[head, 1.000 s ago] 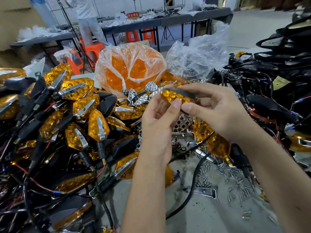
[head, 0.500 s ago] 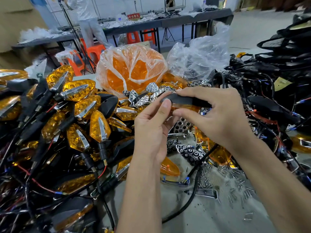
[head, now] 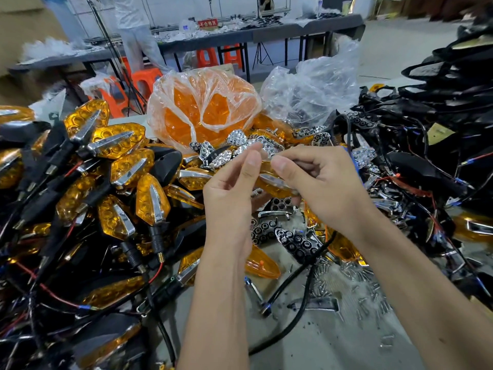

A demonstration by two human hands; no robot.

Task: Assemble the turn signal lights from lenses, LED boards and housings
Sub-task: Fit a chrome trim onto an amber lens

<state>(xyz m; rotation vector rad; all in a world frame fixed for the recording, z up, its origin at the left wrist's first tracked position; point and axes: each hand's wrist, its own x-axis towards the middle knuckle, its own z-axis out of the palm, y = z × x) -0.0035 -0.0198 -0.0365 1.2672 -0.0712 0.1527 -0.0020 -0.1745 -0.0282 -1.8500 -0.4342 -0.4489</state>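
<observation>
Both hands are up over the middle of the tabletop (head: 333, 340), working one amber lens (head: 269, 180) w/ a chrome strip on it. The right hand (head: 317, 188) has fingers curled over the lens from the right, thumb tip pressing at its near edge. The left hand (head: 229, 188) sits just beside it on the left, thumb and forefinger raised and slightly apart, tips near the lens top; can't tell if they actually touch it. A black cable (head: 301, 311) runs down from under the hands across the tabletop. To the left, a pile of finished signal lights (head: 120, 182), amber fronts on black stems. Behind the hands, a clear bag of amber lenses (head: 202, 110) and loose chrome reflectors (head: 224, 156). Right side: heap of black housings and wires (head: 432, 145). Small screws (head: 354, 287) scattered near the right forearm.
</observation>
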